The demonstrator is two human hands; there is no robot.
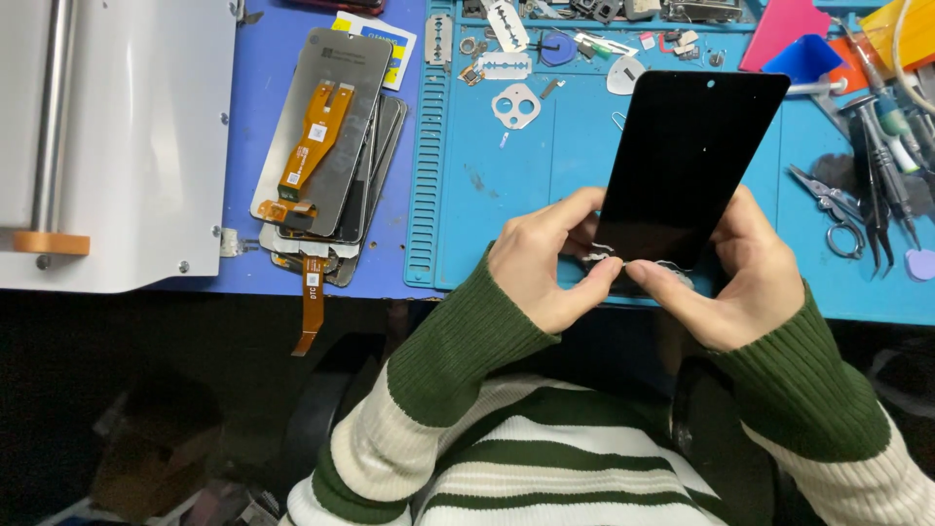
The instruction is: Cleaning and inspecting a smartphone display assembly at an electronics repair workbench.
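- Blue covers the table point(292, 58), and a blue ridged work mat point(506, 195) lies on it toward the near edge.
- Over the mat's near edge the black phone point(687, 161) is held tilted, glass up, its top corner pointing toward the far right corner of the table.
- At its lower edge the left hand point(550, 263) and right hand point(740, 278) meet; each grip is pinched together, thumb against forefinger, on a thin whitish strip point(609, 259) clinging to the phone's bottom edge.
- Risk, as I judge it: the strip looks thin and could tear and leave residue, and a hard pull could tip the phone out of the fingers onto the mat.
- Just beyond, a camera-shaped metal cutout point(516, 104) and razor blades point(504, 66) lie on the mat.
- Tweezers and scissors point(847, 219) rest toward the right edge.
- Near the left edge sits a stack of screen panels point(326, 146) with orange flex cables, beside a white machine point(117, 136).
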